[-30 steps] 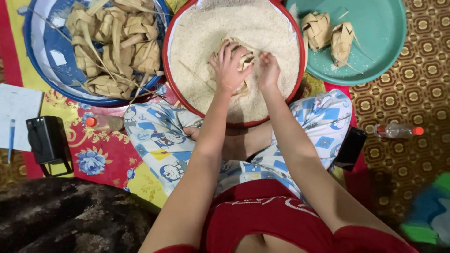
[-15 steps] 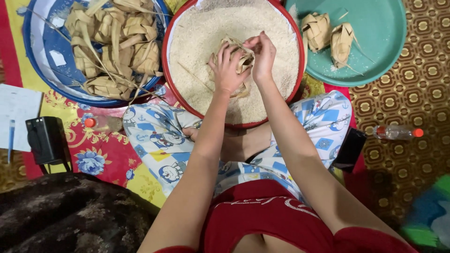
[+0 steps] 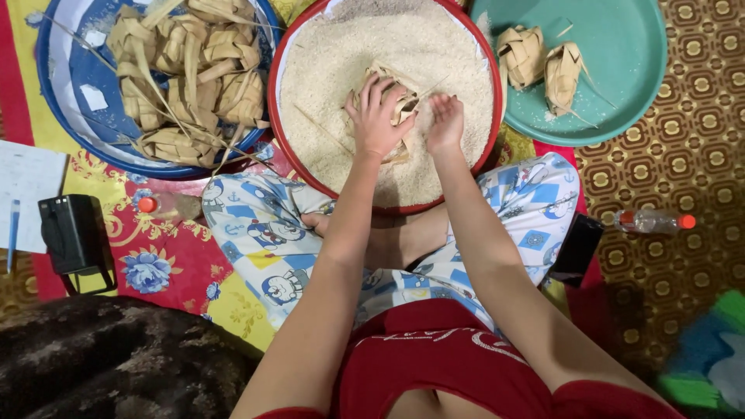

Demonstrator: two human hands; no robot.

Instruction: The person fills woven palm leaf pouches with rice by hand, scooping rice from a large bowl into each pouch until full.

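Observation:
A red basin (image 3: 273, 116) full of white rice sits in front of my crossed legs. My left hand (image 3: 375, 120) grips a woven palm-leaf pouch (image 3: 402, 99) over the middle of the rice. Just to the right of the pouch, my right hand (image 3: 445, 121) is cupped with its fingers closed, and I cannot see what is inside it. A blue basin (image 3: 74, 132) at the upper left holds several empty woven pouches (image 3: 186, 77). At the upper right a teal basin (image 3: 621, 70) holds two woven pouches (image 3: 543, 64).
A black box (image 3: 74, 237) and a white paper with a blue pen (image 3: 23, 194) lie on the floral mat at left. A small bottle with an orange cap (image 3: 648, 222) lies on the patterned floor at right. A dark phone (image 3: 576, 247) lies by my right knee.
My right hand lifted from the rice to the top of the pouch, then came down to the pouch's right side. My left hand has kept hold of the pouch.

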